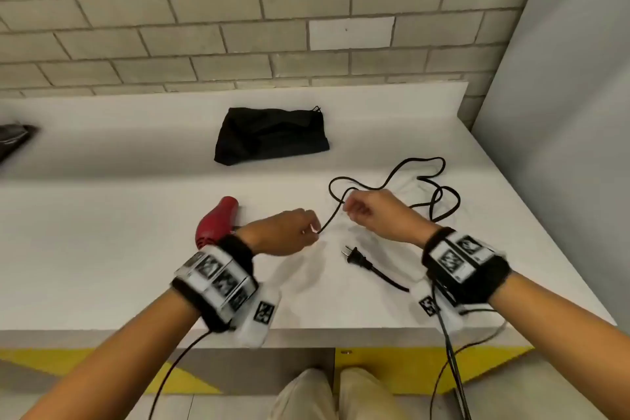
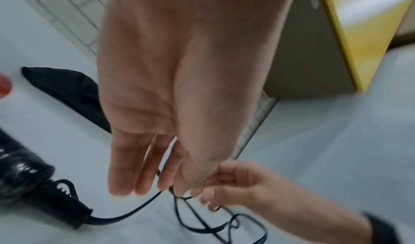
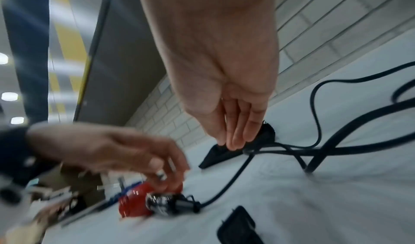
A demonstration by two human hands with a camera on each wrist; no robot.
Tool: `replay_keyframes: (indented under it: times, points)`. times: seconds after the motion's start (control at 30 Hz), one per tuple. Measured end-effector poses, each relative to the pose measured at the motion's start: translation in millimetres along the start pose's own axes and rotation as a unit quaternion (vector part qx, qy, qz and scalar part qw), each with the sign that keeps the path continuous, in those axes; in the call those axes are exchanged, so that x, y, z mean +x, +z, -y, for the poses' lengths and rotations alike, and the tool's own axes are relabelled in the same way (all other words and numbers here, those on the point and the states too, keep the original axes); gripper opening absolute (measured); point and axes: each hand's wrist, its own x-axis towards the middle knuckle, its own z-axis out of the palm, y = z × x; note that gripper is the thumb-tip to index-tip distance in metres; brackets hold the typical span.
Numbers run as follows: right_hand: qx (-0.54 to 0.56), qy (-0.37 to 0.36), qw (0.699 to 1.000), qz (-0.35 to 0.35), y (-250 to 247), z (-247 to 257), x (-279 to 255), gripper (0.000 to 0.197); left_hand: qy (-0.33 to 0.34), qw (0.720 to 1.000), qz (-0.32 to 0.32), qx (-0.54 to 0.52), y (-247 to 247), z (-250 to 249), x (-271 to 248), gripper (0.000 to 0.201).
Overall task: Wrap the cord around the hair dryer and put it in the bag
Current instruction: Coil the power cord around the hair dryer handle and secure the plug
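Observation:
The red hair dryer lies on the white counter, its black handle end near my left wrist. Its black cord runs up off the counter between my hands. My left hand pinches the cord between thumb and forefinger, with the other fingers straight. My right hand pinches the same cord a little to the right. The remaining cord lies in loose loops at the right, and the plug lies below my right hand. The black bag lies flat farther back.
A brick wall backs the counter and a grey panel closes its right side. A dark object sits at the far left edge. The counter's front edge is near my wrists, with yellow cabinet fronts below it.

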Motion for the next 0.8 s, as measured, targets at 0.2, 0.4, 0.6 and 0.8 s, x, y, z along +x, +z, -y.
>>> replay_keyframes:
  times: [0.2,0.4,0.6,0.8]
  points:
    - [-0.146,-0.001,0.988,0.050,20,0,37,0.036,-0.111,0.985,0.052,0.124,20,-1,56,0.051]
    - [-0.230,-0.047,0.968,0.091,27,-8,39,0.038,-0.070,0.992,0.044,0.099,24,7,58,0.026]
    - [-0.226,-0.041,0.973,-0.001,3,-8,36,0.027,0.020,0.993,-0.111,-0.039,-10,-1,31,0.018]
    - [-0.158,0.009,0.986,-0.045,-29,-26,18,0.036,0.112,0.950,-0.273,-0.099,-53,-10,13,0.031]
